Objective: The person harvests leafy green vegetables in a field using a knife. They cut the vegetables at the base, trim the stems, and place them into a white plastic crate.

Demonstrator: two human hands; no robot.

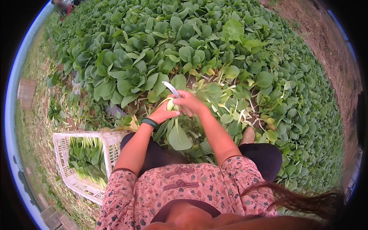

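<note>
My left hand point(162, 113), with a dark green bangle on its wrist, is closed around the pale base of a bok choy point(172, 105). The plant's leaves point(178, 136) hang down towards me. Right against it, my right hand point(188, 102) grips a small knife with a curved blade point(170, 87), its tip pointing up and away to the left. The right thumb touches the bok choy's base. Part of the knife's handle is hidden in the fingers. Cut leaves and pale stalks point(227, 107) lie on the soil just beyond and to the right of my hands.
A white plastic crate point(107, 152) stands by my left knee, with bok choy point(86, 156) stacked inside. Dense rows of growing bok choy point(138, 43) spread ahead and to the right. Another person point(64, 7) is at the far upper left. Cardboard boxes point(26, 89) stand at the left.
</note>
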